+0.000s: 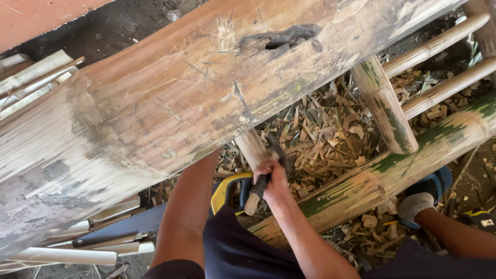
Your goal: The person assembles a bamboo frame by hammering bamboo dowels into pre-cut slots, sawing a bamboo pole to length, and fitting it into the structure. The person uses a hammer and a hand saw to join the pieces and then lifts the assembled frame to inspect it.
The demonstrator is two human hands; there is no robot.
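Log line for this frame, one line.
right hand: grip shut on tool handle | left hand: not in view | above hand: bamboo stick, big bamboo pole | beside hand: saw

Right hand (273,178) gripping a hammer (257,188) under a thick bamboo pole (170,98), wood chips (330,134) below.

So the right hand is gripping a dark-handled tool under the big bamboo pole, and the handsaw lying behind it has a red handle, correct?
Not quite. The head view shows the handsaw with a yellow and black handle, not red. The rest holds: the right hand is gripping a dark-handled tool under the big bamboo pole, and the saw lies on the ground behind it.
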